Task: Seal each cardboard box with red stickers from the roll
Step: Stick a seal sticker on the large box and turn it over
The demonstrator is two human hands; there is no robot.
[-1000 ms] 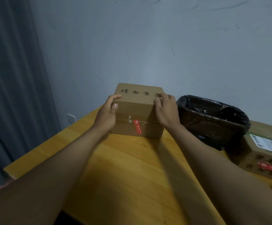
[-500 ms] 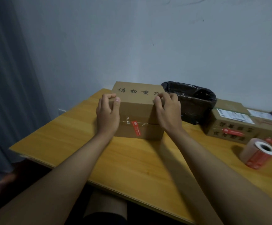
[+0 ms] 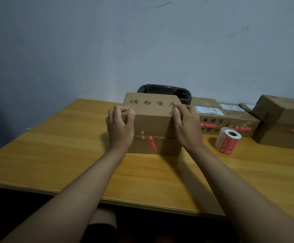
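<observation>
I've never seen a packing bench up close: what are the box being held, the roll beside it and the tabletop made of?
The box looks like plain brown cardboard, matte, with printed black characters. The roll seems to be glossy red paper stickers wound on a white core; paper or film is hard to tell. The table shows yellowish wood grain with a slight sheen, possibly laminate.

A yellow-brown wooden table [image 3: 72,155] carries a brown cardboard box [image 3: 152,123], a roll of red stickers [image 3: 227,140], a black-lined bin [image 3: 165,89] and more stickered cardboard boxes [image 3: 283,123].
</observation>
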